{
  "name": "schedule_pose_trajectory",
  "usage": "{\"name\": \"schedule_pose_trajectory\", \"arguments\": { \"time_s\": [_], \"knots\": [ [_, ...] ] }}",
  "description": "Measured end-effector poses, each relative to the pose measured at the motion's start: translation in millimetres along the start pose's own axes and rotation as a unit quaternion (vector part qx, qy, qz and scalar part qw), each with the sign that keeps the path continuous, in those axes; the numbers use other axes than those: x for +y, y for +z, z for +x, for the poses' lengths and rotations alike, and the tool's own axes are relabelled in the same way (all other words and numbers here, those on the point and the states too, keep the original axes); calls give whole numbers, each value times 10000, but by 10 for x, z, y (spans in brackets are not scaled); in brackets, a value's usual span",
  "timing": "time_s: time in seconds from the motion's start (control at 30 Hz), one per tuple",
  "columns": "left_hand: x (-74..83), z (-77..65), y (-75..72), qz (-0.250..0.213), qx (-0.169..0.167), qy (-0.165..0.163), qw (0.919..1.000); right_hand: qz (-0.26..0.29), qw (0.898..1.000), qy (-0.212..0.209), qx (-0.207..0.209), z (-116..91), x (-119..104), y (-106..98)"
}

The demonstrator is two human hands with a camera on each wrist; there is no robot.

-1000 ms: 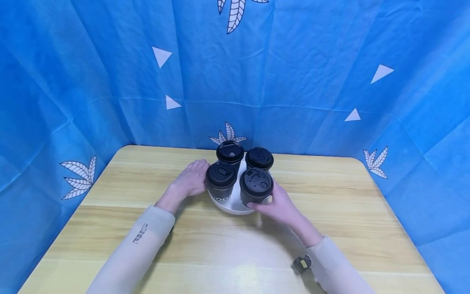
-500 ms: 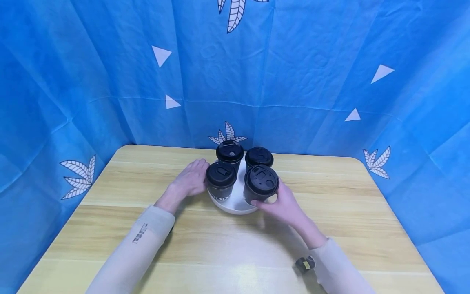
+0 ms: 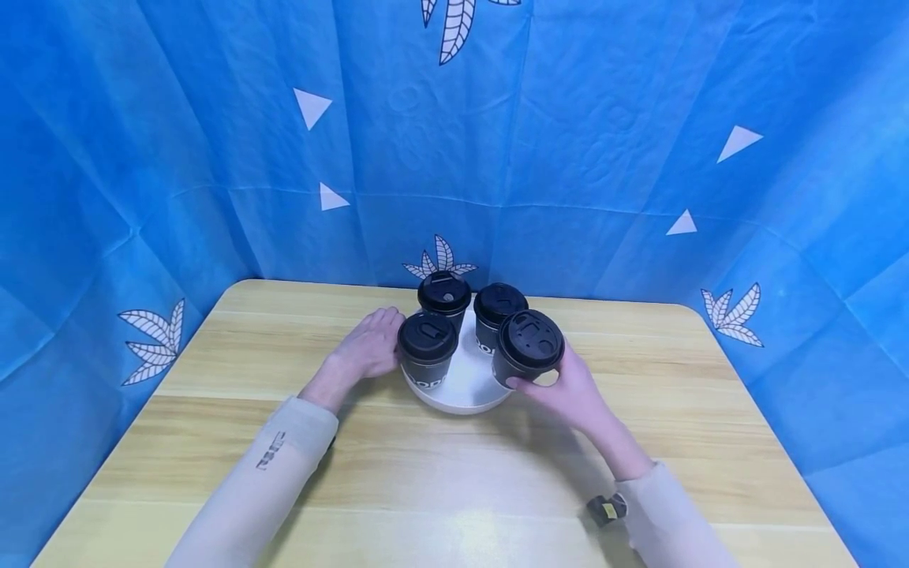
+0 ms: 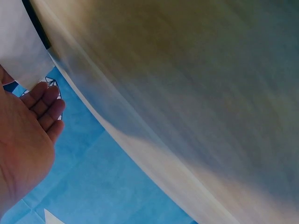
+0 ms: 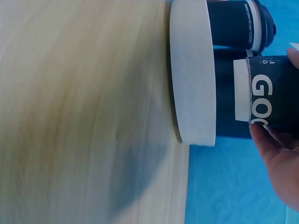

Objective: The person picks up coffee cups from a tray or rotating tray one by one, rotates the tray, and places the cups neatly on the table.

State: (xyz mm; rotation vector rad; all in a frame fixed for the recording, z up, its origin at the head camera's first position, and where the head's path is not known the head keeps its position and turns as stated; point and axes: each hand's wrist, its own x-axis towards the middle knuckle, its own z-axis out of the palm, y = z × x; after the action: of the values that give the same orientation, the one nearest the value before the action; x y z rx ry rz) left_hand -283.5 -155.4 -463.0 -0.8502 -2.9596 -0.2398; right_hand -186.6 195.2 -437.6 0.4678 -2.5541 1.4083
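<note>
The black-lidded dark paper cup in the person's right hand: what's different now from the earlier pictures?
The black-lidded dark paper cup has moved right and slightly upward in the head view, baring more of the round white tray. The right hand moved with it, holding it throughout. The left hand, tray and other three lidded cups stayed put.

Glare on tabletop (image 3: 474,532); wrist views dimmer (left darkest).

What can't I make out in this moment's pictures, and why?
Head view: contents of the near-left cup, under its black lid.
Head view: base of the far-left cup, behind the near-left cup.
Right wrist view: wording past "GO" on the held cup, at the right hand.
Left wrist view: left hand, cut off by the left edge.
</note>
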Motion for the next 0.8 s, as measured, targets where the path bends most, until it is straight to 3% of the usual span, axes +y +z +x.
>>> {"name": "schedule_pose_trajectory", "arguments": {
  "time_s": [0.8],
  "knots": [
    [15, -9, 8, -20, 30, -34, 10000, -174, 9988, 133, 444, 7, 194, -428]
  ]
}}
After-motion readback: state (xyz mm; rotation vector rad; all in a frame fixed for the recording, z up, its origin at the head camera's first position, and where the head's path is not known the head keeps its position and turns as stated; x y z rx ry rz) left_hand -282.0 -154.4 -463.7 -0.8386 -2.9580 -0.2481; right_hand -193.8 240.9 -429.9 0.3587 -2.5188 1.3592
